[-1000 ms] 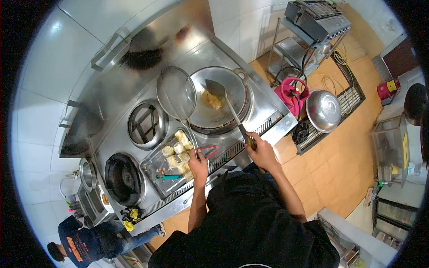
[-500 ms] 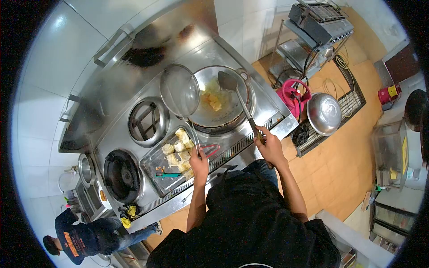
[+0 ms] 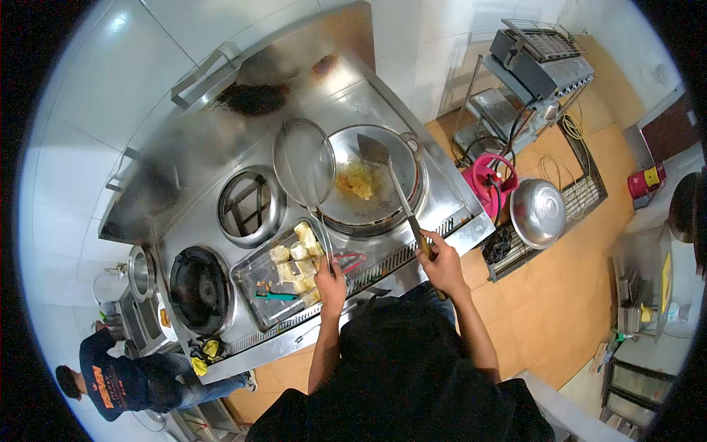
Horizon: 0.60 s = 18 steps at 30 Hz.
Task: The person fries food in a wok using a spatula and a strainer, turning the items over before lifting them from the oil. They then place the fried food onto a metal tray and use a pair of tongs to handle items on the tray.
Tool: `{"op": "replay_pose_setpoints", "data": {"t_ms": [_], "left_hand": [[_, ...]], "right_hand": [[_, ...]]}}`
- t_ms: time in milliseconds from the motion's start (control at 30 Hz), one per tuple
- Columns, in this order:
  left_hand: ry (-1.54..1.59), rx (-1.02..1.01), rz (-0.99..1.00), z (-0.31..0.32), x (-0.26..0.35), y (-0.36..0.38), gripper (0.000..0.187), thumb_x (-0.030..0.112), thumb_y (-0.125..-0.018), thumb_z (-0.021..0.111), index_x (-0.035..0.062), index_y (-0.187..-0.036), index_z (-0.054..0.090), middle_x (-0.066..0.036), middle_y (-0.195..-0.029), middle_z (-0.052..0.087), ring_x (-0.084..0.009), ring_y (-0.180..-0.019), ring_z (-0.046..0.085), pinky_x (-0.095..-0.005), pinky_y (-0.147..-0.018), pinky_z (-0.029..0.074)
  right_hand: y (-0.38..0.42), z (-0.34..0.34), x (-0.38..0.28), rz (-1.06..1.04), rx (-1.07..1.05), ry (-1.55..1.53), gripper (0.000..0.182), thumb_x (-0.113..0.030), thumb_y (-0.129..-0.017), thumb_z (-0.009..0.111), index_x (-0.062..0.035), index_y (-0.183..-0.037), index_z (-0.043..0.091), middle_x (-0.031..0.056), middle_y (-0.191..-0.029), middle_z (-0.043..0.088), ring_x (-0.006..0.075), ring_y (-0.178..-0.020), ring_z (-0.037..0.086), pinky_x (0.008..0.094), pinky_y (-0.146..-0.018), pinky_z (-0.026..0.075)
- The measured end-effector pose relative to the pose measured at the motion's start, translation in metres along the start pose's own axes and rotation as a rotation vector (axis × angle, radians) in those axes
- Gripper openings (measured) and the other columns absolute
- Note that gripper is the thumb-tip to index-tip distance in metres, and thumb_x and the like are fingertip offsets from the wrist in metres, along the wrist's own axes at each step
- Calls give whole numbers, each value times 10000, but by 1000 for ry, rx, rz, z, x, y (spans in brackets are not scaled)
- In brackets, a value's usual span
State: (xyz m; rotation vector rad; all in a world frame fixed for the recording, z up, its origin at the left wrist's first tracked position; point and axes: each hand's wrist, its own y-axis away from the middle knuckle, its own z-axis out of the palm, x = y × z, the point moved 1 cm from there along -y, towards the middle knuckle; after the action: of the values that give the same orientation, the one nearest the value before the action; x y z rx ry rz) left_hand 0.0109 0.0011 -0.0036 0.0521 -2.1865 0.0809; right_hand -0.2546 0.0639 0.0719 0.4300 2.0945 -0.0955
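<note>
My left hand (image 3: 331,283) is closed round the handle of a round wire-mesh strainer (image 3: 303,162), whose bowl hangs beside and partly over the wok's left edge. In my right hand (image 3: 443,264) is the dark handle of a spatula (image 3: 373,149), its blade over the wok. The wide metal wok (image 3: 372,202) holds oil and a golden-brown piece of food (image 3: 356,182). Below the strainer a clear tray (image 3: 254,286) contains several pale yellow blocks (image 3: 300,253) and a teal-handled tool (image 3: 275,296). A red-handled item (image 3: 352,263) lies by my left hand, partly hidden.
Left of the wok are a burner ring (image 3: 251,206) and a dark burner (image 3: 199,289). A pink gas cylinder (image 3: 487,184) and a metal bowl (image 3: 537,214) stand on the floor at right. Another person (image 3: 132,372) stands at lower left.
The camera view has shifted a little, so the stove appears slightly lower. Both hands keep hold of the strainer and spatula, and the spatula blade has turned slightly over the wok.
</note>
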Motion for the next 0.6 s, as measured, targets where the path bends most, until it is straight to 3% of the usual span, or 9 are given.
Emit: {"op": "replay_pose_setpoints", "data": {"t_ms": [33,167,200,233,333,467,533,600], "left_hand": [[3,8,-6,0,2,2,218,158,-976,522,12,-1110,614,-241,-765,642,-376,-672,646,-448,-610,468],[-9,11,-19,-3,8,3,250,177,-977,517,8,-1135,611,-275,-836,653,-445,-761,644,-474,-672,479],[-14,-13,-38,-4,8,3,262,186,-978,515,6,-1141,612,-285,-866,658,-464,-799,643,-482,-700,484],[-15,-8,-51,-4,6,4,262,186,-978,515,6,-1141,612,-285,-866,658,-464,-799,643,-482,-700,484],[-48,-8,-41,-3,7,0,275,197,-981,515,-2,-1137,623,-287,-930,667,-463,-879,646,-472,-757,500],[-35,81,51,0,10,-3,193,131,-955,539,6,-1070,630,-273,-844,659,-465,-775,637,-487,-656,487],[-51,36,-6,-1,9,-2,194,135,-956,537,7,-1069,629,-266,-829,658,-467,-753,629,-488,-647,484],[-50,33,-8,-1,8,0,194,136,-956,536,8,-1070,627,-264,-822,657,-467,-747,625,-489,-645,482]], "right_hand": [[-1,-3,-1,39,-7,14,403,-200,-865,667,-145,-1254,580,212,-684,637,390,-626,640,439,-572,477],[-10,1,18,42,35,-43,430,-196,-863,666,-117,-1274,568,189,-645,621,308,-540,610,407,-527,442],[-11,0,16,80,15,-68,423,-177,-874,660,-80,-1275,565,142,-653,627,222,-539,582,365,-529,432],[-10,3,17,80,2,-64,423,-177,-874,660,-80,-1275,565,142,-653,627,222,-539,582,365,-529,432],[-14,18,26,125,-2,-344,399,-143,-896,647,-36,-1269,557,36,-730,579,98,-602,466,281,-541,397],[-20,35,36,143,-35,-524,393,-148,-906,646,-46,-1275,557,15,-735,583,82,-601,483,255,-536,394],[-22,34,36,190,-105,-617,407,-154,-903,642,-78,-1290,543,5,-629,554,83,-493,488,253,-404,386],[-21,32,31,219,-108,-649,413,-157,-900,643,-74,-1292,540,8,-635,558,86,-507,501,255,-408,390]]}}
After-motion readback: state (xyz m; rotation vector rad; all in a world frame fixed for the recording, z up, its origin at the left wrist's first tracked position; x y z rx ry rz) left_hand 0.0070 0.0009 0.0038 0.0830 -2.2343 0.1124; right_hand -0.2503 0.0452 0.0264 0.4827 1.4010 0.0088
